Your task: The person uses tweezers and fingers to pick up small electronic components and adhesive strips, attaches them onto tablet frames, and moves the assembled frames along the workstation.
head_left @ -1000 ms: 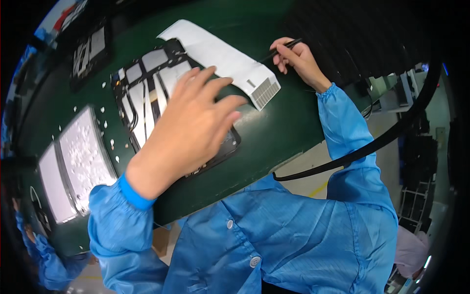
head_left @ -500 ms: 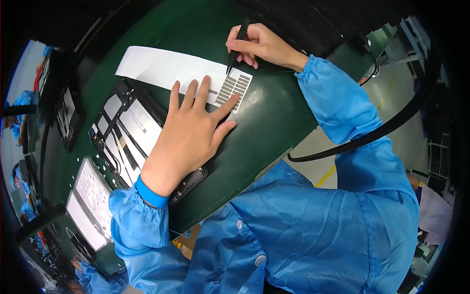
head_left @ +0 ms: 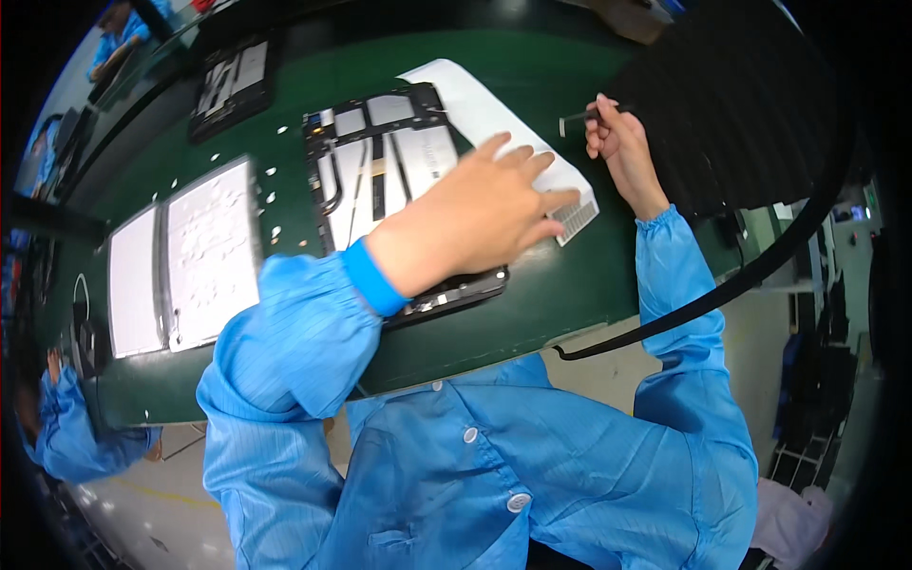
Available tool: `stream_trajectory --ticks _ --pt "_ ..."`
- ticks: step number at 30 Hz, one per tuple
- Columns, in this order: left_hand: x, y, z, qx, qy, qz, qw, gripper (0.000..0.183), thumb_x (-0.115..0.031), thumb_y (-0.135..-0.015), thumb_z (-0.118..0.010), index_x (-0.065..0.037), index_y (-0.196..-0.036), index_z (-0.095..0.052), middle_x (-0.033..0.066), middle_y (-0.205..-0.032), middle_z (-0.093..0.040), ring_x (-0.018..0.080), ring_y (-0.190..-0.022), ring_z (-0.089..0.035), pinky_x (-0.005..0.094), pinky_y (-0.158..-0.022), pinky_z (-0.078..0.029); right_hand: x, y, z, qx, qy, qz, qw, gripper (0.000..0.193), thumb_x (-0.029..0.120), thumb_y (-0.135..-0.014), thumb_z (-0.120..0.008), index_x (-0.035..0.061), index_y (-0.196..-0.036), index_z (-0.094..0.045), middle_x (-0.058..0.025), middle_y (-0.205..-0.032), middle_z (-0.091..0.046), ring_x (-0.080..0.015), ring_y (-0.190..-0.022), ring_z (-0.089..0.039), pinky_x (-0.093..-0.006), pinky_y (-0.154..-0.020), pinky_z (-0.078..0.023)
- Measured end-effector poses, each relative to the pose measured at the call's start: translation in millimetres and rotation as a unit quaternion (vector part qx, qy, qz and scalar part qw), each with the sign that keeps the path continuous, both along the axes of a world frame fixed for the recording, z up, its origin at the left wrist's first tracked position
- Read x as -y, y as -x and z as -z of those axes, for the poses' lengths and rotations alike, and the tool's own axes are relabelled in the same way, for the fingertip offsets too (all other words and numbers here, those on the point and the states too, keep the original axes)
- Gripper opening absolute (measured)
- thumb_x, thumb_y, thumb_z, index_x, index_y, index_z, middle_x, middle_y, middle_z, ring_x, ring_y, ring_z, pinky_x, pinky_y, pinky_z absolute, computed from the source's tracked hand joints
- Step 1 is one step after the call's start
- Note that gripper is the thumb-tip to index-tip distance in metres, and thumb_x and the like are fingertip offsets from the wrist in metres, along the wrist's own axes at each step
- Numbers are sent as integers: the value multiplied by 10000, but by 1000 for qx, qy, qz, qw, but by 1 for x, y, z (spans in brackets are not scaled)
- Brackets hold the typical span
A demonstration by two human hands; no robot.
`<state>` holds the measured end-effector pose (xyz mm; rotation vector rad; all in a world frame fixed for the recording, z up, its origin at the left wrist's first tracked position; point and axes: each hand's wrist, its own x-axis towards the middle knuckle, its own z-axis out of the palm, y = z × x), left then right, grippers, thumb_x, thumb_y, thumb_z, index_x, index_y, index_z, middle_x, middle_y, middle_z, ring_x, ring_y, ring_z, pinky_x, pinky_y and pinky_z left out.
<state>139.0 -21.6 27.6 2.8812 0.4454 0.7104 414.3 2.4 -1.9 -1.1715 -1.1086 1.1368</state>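
Observation:
My right hand [head_left: 616,142] is closed around black tweezers [head_left: 583,116], raised beyond the sheet's right side. A small pale strip [head_left: 561,127] hangs at the tweezer tip. My left hand [head_left: 470,214], slightly blurred, has its fingers spread over a long white sheet of stickers [head_left: 475,106]. Rows of small grey rectangles cover the sheet's near end, beside my left thumb and forefinger. Under my left wrist lies an opened tablet-like device [head_left: 418,152] with silver panels and black cables; my hand and forearm hide part of it.
An opened white case [head_left: 214,247] with small white bits lies at left, more bits scattered beside it. A second opened device [head_left: 231,85] is at far left. A black cable [head_left: 684,318] arcs over my right forearm. Co-worker's blue sleeve [head_left: 71,432] at lower left.
The view has turned. My right hand has lifted the tweezers off the sheet and away to the right, with a small strip now at the tip. My left hand stays at the sheet.

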Motion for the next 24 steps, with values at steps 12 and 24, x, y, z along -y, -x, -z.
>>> stream_trajectory --ticks 12,24 --pt "-43 134 32 204 90 -322 920 501 -175 -931 -668 -39 -1375 -478 188 -1364 -550 360 -1250 -553 395 -1027 -448 -95 192 -16 173 -90 -157 968 479 444 -911 -714 -23 -1006 -668 -140 -859 -723 -159 -702 -719 -242 -642 -584" --pt "-40 141 27 189 60 -326 924 272 -152 -913 -635 -83 -1176 -616 152 -1302 -576 389 -1108 -609 435 -900 -523 -89 204 -20 135 -54 -161 976 421 406 -941 -693 -12 -906 -652 -115 -794 -720 -131 -656 -704 -211 -579 -565"
